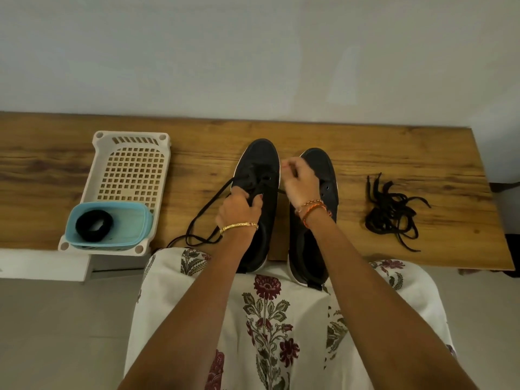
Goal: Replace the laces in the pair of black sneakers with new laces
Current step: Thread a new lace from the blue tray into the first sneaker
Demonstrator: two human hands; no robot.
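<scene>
While the left hand (239, 205) clamps the left sneaker (260, 192) at centre frame, the right hand (299, 178) pinches the lace (208, 209); pulling each crossing snug would serve best. The right sneaker (320, 192) lies unlaced beside it. Old laces (391, 212) lie right on the wooden bench (56, 170); a basket (129, 175) stands left, by a pale wall.

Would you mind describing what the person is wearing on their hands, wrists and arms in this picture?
Both forearms are bare, with no sleeves in view. The left hand has a gold bangle at its wrist. The right hand has thin orange and red thread bands around its wrist. No gloves; rings cannot be made out.
</scene>
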